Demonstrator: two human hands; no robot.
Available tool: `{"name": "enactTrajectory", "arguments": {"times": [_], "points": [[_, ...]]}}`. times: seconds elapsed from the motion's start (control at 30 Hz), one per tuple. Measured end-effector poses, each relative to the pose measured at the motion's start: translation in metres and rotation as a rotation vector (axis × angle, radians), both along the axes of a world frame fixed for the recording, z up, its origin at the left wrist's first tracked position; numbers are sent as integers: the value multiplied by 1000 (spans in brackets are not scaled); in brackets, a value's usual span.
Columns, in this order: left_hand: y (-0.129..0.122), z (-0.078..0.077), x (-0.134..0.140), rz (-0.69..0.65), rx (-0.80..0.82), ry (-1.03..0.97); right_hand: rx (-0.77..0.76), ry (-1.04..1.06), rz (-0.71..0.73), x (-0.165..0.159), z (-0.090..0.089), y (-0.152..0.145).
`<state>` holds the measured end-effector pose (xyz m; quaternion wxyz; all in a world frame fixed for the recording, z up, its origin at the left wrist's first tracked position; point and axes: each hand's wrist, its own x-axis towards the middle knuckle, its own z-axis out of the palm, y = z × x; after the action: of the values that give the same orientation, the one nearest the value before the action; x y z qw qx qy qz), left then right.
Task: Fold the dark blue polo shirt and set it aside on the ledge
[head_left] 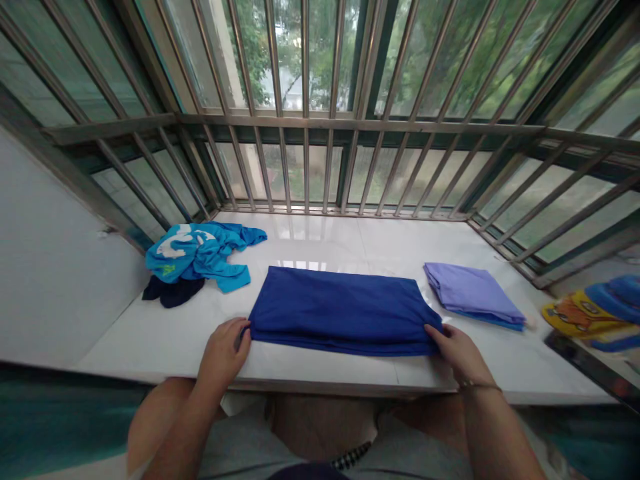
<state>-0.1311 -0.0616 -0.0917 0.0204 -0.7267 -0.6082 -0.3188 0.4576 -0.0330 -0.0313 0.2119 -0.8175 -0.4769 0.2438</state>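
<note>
A dark blue garment [340, 307], folded into a long flat strip, lies crosswise on the white sill in front of me. Its exact kind cannot be told from this fold. My left hand [226, 353] pinches the near left corner between thumb and fingers. At the opposite end, my right hand [457, 350] grips the near right corner, thumb on top and the fingers mostly hidden under the cloth. Right of it rests a folded lilac cloth [473, 290] on top of a bright blue one. A crumpled turquoise shirt [200, 253] with a white print sits to the left.
Dark navy cloth [175, 292] pokes out below the turquoise shirt. Metal window bars [305, 123] close off the back and sides of the white sill [320, 233]. A yellow and blue item [595, 310] stands at the far right, beside a dark flat object [590, 367].
</note>
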Motion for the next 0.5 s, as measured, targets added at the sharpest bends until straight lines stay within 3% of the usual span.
{"name": "enactTrajectory", "arguments": {"times": [0.1, 0.17, 0.23, 0.37, 0.43, 0.5], "points": [[-1, 1, 1, -13, 2, 1, 130, 133, -200, 25, 14, 1], [-2, 1, 1, -21, 2, 9, 180, 43, -301, 30, 32, 5], [-2, 1, 1, -32, 5, 13, 222, -74, -306, 20, 54, 12], [-2, 3, 1, -46, 5, 1, 405, -218, -133, -52, 96, 30], [-2, 5, 2, -42, -1, -11, 515, -228, 63, -110, 105, 36], [-2, 7, 3, -32, -8, -26, 587, -217, 359, -174, 103, 37]]}}
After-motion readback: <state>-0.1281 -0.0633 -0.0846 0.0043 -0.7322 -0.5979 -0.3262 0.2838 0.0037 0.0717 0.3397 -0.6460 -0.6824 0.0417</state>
